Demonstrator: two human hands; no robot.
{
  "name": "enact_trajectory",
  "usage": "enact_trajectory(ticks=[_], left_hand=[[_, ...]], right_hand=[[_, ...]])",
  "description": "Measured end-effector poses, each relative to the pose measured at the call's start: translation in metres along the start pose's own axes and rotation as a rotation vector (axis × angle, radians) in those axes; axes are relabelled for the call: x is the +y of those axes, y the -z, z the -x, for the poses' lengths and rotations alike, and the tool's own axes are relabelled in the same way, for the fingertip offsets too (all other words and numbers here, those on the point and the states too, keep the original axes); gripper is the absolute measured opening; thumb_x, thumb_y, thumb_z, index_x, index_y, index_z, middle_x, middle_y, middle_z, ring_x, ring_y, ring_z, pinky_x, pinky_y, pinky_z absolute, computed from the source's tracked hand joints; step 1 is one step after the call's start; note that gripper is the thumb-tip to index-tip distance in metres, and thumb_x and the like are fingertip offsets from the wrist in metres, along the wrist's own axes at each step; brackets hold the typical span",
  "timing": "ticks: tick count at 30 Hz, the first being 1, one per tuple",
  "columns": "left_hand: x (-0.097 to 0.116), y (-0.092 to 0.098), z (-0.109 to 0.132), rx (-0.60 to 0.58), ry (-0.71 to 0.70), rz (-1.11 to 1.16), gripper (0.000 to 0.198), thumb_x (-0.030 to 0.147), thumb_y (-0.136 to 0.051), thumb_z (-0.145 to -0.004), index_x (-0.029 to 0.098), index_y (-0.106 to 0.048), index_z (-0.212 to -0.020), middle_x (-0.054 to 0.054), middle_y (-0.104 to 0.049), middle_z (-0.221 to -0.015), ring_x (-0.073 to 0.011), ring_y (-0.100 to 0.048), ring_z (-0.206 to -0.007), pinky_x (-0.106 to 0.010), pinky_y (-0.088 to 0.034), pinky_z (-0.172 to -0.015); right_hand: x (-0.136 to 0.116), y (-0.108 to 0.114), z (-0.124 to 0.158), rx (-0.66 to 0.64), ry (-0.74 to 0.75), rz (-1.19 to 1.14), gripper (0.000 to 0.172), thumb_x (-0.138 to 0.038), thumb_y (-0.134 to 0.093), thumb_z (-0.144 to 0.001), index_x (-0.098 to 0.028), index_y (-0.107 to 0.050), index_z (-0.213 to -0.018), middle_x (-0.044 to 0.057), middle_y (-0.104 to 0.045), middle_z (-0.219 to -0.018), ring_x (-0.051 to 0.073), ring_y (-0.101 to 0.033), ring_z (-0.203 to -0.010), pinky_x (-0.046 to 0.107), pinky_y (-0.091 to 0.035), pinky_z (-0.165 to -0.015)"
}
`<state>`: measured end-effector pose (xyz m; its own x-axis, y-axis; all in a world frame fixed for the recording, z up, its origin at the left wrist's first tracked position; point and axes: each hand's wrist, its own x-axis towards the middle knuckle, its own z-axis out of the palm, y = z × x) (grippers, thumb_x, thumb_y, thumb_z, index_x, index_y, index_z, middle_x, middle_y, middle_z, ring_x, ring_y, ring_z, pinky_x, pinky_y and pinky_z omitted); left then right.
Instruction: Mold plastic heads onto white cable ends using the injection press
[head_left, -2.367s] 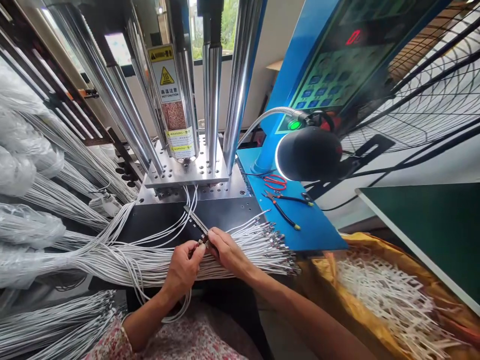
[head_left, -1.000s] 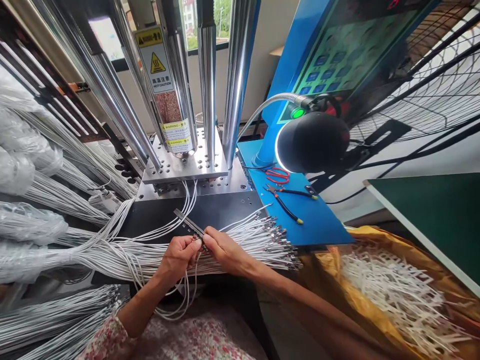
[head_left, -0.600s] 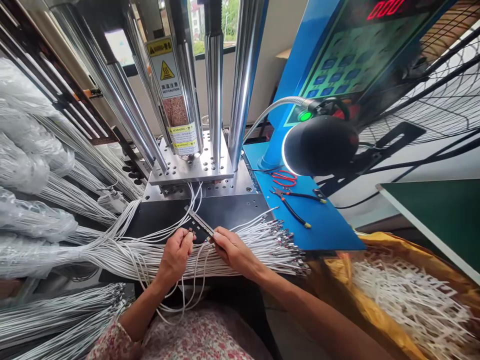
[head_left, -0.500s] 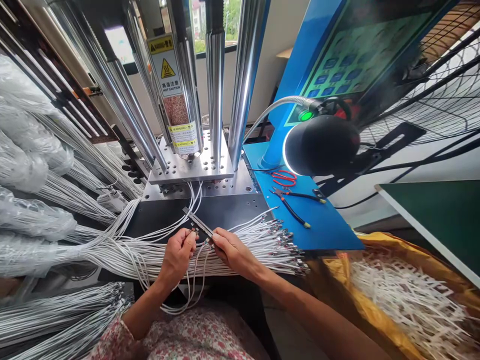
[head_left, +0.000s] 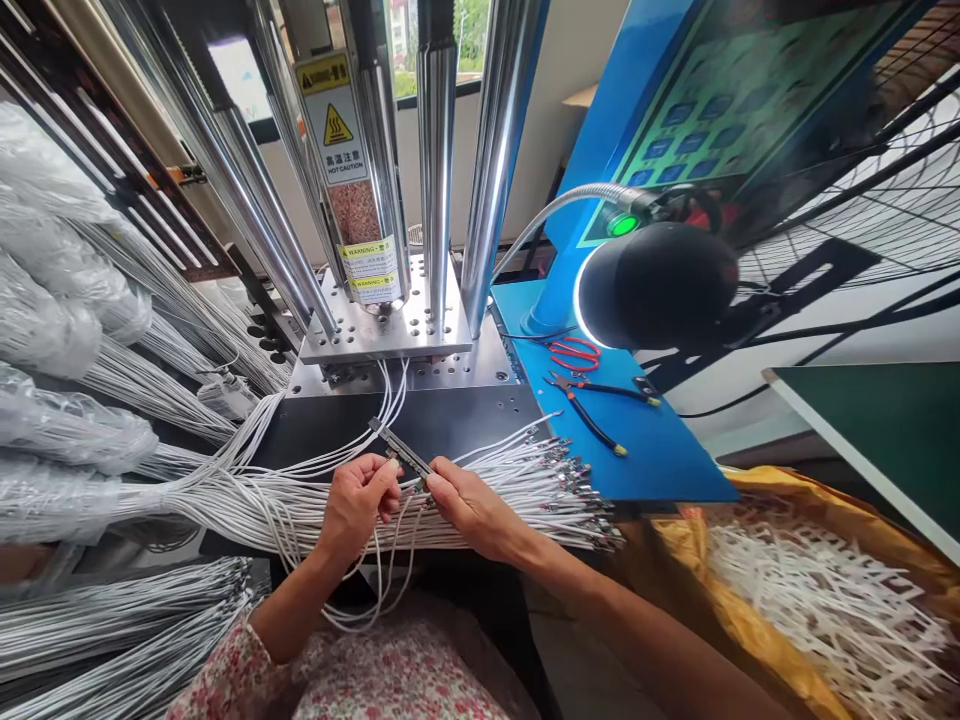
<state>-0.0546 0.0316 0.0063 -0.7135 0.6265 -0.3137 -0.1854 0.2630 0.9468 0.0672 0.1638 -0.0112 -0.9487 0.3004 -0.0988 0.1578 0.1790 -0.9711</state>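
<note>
1. Thin metal strip (head_left: 400, 451) sits above the white wire bundle (head_left: 300, 510), in front of the press base. Long axis runs 10 o'clock to 4 o'clock; far end free over the black plate (head_left: 450, 420), near end between the two hands.
2. Right hand (head_left: 471, 505): fingers pinched shut on the strip's near end, at its 4 o'clock tip. The strip runs off toward 10 o'clock from this hand.
3. Left hand (head_left: 358, 505): curled, fingertips closed on a wire end at the strip's lower edge, just at 8 o'clock of the strip's middle. Whether it touches the strip itself, cannot tell.
4. Both hands almost meet at the strip; the right has it, the left is just beside it.
5. Loose white wires loop down from the hands toward the lap.
6. Terminal ends (head_left: 577, 490) of the bundle fan out at 3 o'clock of the right hand, at the edge of the blue tabletop (head_left: 660, 460).
7. Cutters (head_left: 592, 405) and red scissors (head_left: 574, 352) lie on the blue tabletop, well apart at 2 o'clock. Black lamp (head_left: 660, 285) hangs above them.
8. Versus 0.5 s ago: strip axis and right-hand pinch unchanged; the left hand's fingertips sit a little nearer the right hand; view shifted slightly, nothing else moved.
</note>
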Motion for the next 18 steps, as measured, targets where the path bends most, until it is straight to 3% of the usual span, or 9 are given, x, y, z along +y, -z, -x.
enact_trajectory(ticks=[3,6,10,18], left_hand=[[-0.0006,0.0034,-0.0032,0.037,-0.002,-0.045,0.036,0.05,-0.07,-0.077,0.015,-0.068,-0.081,-0.002,-0.066,-0.069,-0.0127,-0.06,-0.054,-0.021,-0.045,-0.046],[-0.0024,0.005,-0.0052,0.064,-0.047,-0.033,0.034,0.05,-0.067,-0.08,0.016,-0.068,-0.078,0.004,-0.056,-0.057,-0.0082,-0.049,-0.046,-0.018,-0.037,-0.044],[-0.0042,0.0022,-0.0059,-0.004,-0.072,-0.09,0.035,0.049,-0.062,-0.084,0.016,-0.067,-0.073,0.006,-0.045,-0.048,-0.0068,-0.035,-0.043,-0.019,-0.028,-0.043],[-0.0025,0.0023,-0.0054,-0.017,-0.019,0.026,0.032,0.045,-0.064,-0.083,0.016,-0.062,-0.07,0.005,-0.045,-0.053,-0.0073,-0.035,-0.047,-0.019,-0.027,-0.045]], right_hand=[[0.0015,0.0019,0.0018,0.071,-0.074,-0.18,0.033,-0.044,-0.038,-0.095,-0.023,-0.037,-0.071,-0.006,-0.035,-0.059,0.012,-0.033,-0.053,0.026,-0.025,-0.051],[0.0023,0.0038,0.0034,0.125,-0.112,-0.306,0.034,-0.046,-0.04,-0.094,-0.023,-0.034,-0.069,-0.007,-0.032,-0.057,0.011,-0.029,-0.051,0.025,-0.024,-0.048],[0.0033,0.0044,0.0061,0.065,-0.12,-0.376,0.036,-0.047,-0.044,-0.093,-0.023,-0.033,-0.069,-0.007,-0.029,-0.059,0.01,-0.027,-0.05,0.025,-0.022,-0.047],[0.0092,0.002,0.0088,0.004,-0.091,-0.311,0.035,-0.048,-0.043,-0.095,-0.022,-0.039,-0.073,-0.006,-0.035,-0.061,0.01,-0.03,-0.051,0.025,-0.023,-0.048]])
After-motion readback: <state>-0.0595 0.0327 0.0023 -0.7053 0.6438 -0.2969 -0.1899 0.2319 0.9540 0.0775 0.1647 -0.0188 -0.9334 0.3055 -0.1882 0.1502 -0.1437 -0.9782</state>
